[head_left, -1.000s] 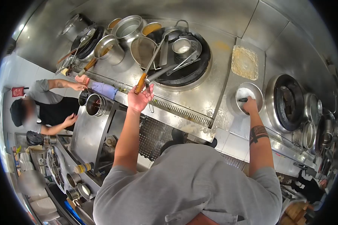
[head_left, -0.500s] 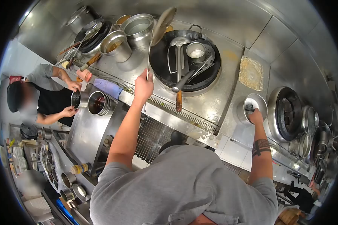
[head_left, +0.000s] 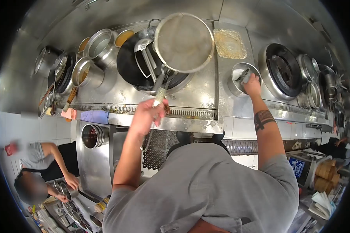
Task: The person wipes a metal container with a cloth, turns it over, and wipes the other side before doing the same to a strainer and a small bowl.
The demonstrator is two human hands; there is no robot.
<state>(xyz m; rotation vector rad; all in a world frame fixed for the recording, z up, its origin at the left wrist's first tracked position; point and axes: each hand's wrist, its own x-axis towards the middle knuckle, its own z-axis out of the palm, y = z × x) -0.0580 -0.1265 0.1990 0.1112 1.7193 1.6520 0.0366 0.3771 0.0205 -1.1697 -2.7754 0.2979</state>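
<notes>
My left hand [head_left: 147, 115] is closed round the handle of a wide round mesh strainer [head_left: 184, 42], whose disc hangs over the right part of a black wok [head_left: 128, 58]. Inside the wok lie a ladle [head_left: 143, 45] and other metal tools, partly hidden by the strainer. To the right, my right hand [head_left: 251, 85] reaches into a steel pot [head_left: 236, 88], its fingers closed on a dark and silvery item [head_left: 243, 75] that I cannot make out.
A foil-like tray [head_left: 230, 44] lies behind the pot. On the right sits a burner ring [head_left: 280, 70]. Steel pots [head_left: 90, 75] stand at the left, with a folded purple cloth [head_left: 94, 117] on the front edge. A co-worker [head_left: 58, 155] is at the lower left.
The view has turned and shifted right. The strainer, edge-on before, now shows its full disc and has moved right over the wok. My right hand remains at the pot, with the item raised more into view.
</notes>
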